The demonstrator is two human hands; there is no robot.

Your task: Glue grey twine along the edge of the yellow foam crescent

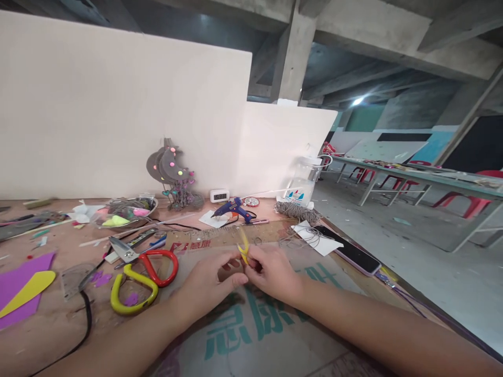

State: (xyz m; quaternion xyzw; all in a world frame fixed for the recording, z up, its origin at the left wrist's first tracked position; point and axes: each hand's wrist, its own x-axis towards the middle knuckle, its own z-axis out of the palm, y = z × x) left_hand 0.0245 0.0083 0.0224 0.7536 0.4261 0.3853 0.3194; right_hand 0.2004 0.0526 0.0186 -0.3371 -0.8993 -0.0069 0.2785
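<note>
Strip (244, 254) of thin yellow material sits pinched in the right hand's (271, 270) closed fingertips above the printed sheet (291, 348), likely light, bendy and best held near its end, while the left hand (210, 277) curls just beside, its grip too hidden to tell.

Table (18, 350): pinkish-brown top, strewn with craft supplies.
Scissors (131, 256): one handle loop red, the other yellow.
Purple sheet (33, 293): left of the scissors, yellow piece (29, 290) over it.
Moon ornament (168, 166): grey, dotted, well beyond the scissors.
Digital clock (219, 196): white, beyond the scissors, rightward.
Translucent sheet (259, 361): right of the scissors, printed with green characters.
Phone (349, 250): dark-screened, far right of the scissors.
</note>
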